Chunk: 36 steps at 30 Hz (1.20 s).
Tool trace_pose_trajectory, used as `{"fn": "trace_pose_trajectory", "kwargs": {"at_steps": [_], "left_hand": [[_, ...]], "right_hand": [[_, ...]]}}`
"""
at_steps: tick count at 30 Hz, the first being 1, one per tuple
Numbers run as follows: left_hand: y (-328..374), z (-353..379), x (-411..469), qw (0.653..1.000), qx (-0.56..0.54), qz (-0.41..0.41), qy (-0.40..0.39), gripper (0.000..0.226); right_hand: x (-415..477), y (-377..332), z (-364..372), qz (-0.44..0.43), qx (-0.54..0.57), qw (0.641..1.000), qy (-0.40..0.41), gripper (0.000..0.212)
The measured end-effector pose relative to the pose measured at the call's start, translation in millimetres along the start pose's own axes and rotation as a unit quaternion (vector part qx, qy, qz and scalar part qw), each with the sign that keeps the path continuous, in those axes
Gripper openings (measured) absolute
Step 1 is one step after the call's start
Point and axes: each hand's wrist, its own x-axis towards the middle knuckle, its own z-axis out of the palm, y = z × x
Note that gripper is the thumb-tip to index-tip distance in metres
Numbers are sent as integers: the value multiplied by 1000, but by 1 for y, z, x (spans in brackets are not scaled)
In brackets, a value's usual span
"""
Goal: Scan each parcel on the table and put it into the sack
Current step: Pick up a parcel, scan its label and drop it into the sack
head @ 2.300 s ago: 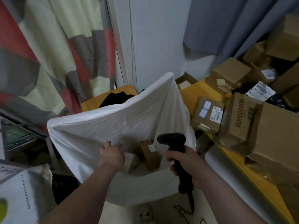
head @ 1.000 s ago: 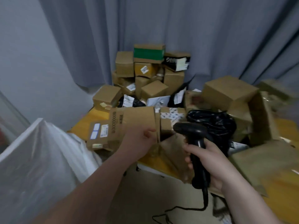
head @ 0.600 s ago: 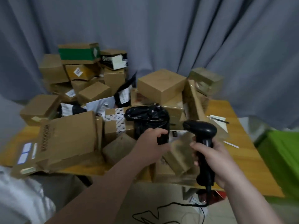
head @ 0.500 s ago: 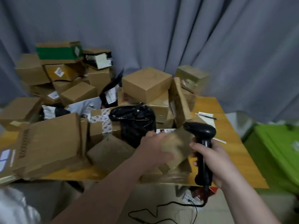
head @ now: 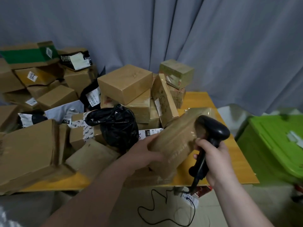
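Above the table's (head: 242,169) front edge, the left hand (head: 147,151) grips a taped parcel (head: 177,138) slanting away rightward; the right hand (head: 214,159) holds the scanner (head: 211,130), head just beside the parcel's far end.

A grey curtain (head: 164,38) hangs in long folds across the whole back, from 9 o'clock over 12 to 3 o'clock. At 3 o'clock stands a bright green plastic bin (head: 270,153) with its lid on; a small white strip (head: 294,138) lies on the lid. Just behind the bin, toward 2 o'clock, shows a pale grey surface (head: 232,113), too blurred to name. The beige floor (head: 144,200) fills 6 o'clock, and on it, toward 5 o'clock, lie a white printed tag (head: 191,199) and something red (head: 203,191) beside it.
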Motion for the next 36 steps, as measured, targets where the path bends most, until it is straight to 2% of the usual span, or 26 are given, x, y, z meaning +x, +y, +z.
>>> {"fn": "trace_pose_trajectory", "kwargs": {"at_steps": [3,6,11,15,19,22,25,29,33,36], "left_hand": [[6,-5,-6,986,-155,-55,-24,60],[7,-6,-9,964,-249,-91,-23,48],[4,-9,-12,905,-404,-133,0,34],[1,-13,-14,888,-441,-126,-15,40],[-1,-15,-18,871,-475,-123,-36,57],[-1,-18,-24,858,-498,-116,-48,54],[0,-18,-29,858,-498,-110,-55,49],[-1,-21,-34,871,-478,-97,-56,49],[1,-28,-39,895,-439,-66,-42,46],[8,-35,-42,921,-389,-12,-24,41]], "right_hand": [[0,-6,1,-25,34,999,13,19],[1,-6,2,-22,46,999,14,21],[4,2,5,19,54,998,-6,19],[3,3,10,25,62,997,-29,20],[-1,1,19,35,69,995,-56,19],[-5,-2,25,52,71,993,-84,21],[-10,-2,31,66,65,989,-115,25],[-13,0,38,58,55,990,-115,28],[-18,-4,39,33,56,992,-112,28],[-24,-8,39,19,57,992,-111,27]]}}
